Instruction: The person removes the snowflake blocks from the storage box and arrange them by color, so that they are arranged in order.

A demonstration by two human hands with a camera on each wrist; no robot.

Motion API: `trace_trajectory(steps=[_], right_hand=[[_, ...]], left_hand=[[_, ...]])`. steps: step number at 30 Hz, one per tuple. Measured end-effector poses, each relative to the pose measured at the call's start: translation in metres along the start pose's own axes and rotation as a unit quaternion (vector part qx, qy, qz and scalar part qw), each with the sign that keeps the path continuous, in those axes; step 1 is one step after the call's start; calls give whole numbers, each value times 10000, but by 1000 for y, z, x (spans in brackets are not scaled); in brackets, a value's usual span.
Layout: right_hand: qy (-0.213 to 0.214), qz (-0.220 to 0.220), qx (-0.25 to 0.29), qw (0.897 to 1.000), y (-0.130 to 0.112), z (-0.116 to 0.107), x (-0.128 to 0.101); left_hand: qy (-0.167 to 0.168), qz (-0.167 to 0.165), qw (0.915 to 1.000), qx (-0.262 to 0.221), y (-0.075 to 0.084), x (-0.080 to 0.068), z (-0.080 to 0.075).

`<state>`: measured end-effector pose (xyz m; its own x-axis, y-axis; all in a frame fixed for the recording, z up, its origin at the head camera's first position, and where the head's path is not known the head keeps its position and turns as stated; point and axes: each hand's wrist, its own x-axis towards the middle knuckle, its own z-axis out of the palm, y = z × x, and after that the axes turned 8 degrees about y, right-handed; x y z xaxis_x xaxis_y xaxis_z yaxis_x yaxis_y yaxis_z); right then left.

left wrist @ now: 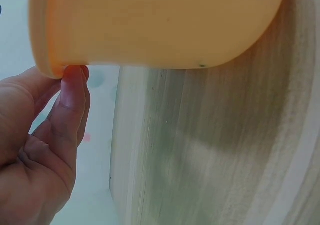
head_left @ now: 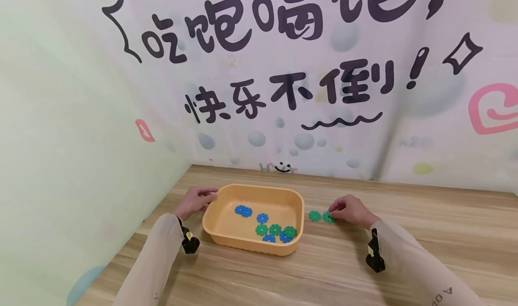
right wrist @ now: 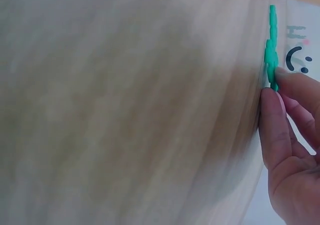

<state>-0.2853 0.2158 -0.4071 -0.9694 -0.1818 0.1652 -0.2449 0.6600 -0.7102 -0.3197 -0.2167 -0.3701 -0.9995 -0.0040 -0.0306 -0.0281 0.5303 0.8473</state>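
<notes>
Head view is showing the left hand (head_left: 197, 200) touching the rim of the yellow tray (head_left: 231, 242), and just right of the tray the right hand (head_left: 351, 210) is pinching a green disc (head_left: 328, 217). Left wrist view is showing more: the fingertips (left wrist: 73, 80) are pressing under the tray rim.

The tray (head_left: 218, 216) stands on the table (head_left: 425, 234), near its back left corner. Inside the tray, the snowflake discs (head_left: 272, 228) lie mostly toward 4 o'clock. Two more discs (head_left: 315, 215) lie on the table just beside the tray at 3 o'clock. The left hand (head_left: 195, 201) touches the tray's rim at 9 o'clock; the right hand (head_left: 351, 210) touches the farther of the two discs.
</notes>
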Motion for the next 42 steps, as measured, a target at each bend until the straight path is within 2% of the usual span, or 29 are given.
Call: trace_trajectory(steps=[11,14,20,25,34,42], right_hand=[[-19,93,43,9999,0,-4,2],[-34,183,205,9996,-5,-8,3],[-267,267,901,9952,-27,-17,5],[-351,180,1135,9928,-58,-17,6],[-742,-175,1287,9887,-108,15,16],[-1076,-475,1093,9870,-135,50,34]], left_hand=[[2,8,10000,-32,1,1,-1],[-11,-30,10000,-40,0,1,0],[-29,-25,10000,-37,-1,0,-1],[-24,48,9999,-96,-3,1,-2],[-1,-19,10000,-26,-2,1,-1],[-32,-10,10000,-65,-3,3,-1]])
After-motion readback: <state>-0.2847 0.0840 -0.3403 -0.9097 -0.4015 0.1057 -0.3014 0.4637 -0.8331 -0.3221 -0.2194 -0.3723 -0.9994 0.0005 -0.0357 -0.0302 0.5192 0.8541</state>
